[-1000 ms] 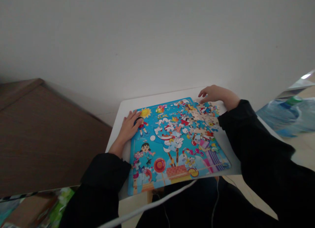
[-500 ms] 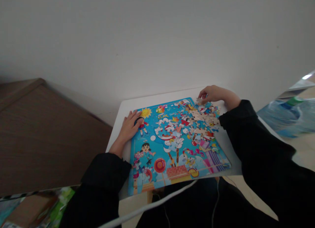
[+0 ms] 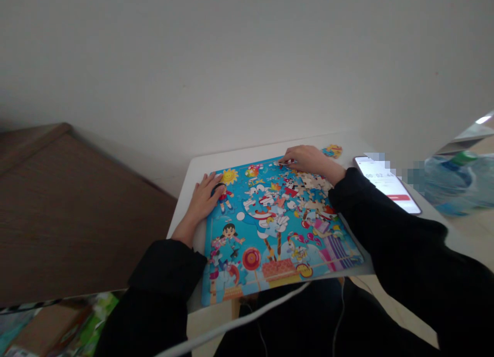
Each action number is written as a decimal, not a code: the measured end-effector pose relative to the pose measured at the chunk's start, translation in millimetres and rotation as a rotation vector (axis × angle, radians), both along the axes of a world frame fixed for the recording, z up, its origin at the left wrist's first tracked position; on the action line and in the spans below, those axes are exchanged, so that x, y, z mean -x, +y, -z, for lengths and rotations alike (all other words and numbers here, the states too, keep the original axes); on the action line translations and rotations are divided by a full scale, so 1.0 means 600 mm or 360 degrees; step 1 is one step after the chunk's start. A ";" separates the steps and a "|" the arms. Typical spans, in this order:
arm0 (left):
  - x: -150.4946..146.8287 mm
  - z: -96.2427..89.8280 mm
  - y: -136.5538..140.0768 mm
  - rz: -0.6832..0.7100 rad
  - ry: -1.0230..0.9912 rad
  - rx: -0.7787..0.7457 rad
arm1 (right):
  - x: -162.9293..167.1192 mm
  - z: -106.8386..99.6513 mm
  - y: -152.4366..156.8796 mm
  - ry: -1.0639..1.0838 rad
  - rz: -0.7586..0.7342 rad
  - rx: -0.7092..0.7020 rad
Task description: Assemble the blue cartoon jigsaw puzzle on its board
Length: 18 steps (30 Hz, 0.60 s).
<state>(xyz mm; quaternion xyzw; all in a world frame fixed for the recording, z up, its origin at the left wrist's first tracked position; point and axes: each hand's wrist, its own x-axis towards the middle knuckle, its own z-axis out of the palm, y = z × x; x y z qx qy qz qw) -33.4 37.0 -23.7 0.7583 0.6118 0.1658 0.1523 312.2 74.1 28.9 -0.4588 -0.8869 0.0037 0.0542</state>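
Note:
A blue cartoon jigsaw puzzle lies on a small white table. My left hand rests flat with fingers spread on its left edge, beside the picture of a child in red. At the far edge, my right hand pinches a puzzle piece low over the board; fingers partly cover it. Loose puzzle pieces are heaped on the right half of the board, some face down. A small cluster of joined pieces lies beyond my right hand on the table.
A phone showing a timer lies right of my right sleeve. A pale wall stands behind the table. Brown furniture is on the left, and clear plastic bottles are at the right. A white cable crosses in front.
My right hand has moved left from the heap at the top right to the board's far edge, carrying a piece. The phone has come into view. My left hand has stayed put.

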 end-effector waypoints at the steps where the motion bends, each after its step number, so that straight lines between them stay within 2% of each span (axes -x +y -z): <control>1: 0.000 0.000 0.000 -0.0001 0.0002 0.0003 | 0.002 0.002 -0.001 -0.0014 -0.0005 0.0007; 9: -0.002 -0.004 -0.001 -0.0003 0.0024 0.0019 | -0.014 -0.012 0.005 -0.0037 0.0084 0.0231; 15: -0.002 -0.002 0.000 -0.0006 0.0017 0.0002 | -0.007 0.006 0.010 0.0272 0.0036 0.0010; 18: -0.001 -0.002 0.000 0.0002 0.0025 0.0000 | -0.007 0.011 0.011 0.0200 0.0028 0.0062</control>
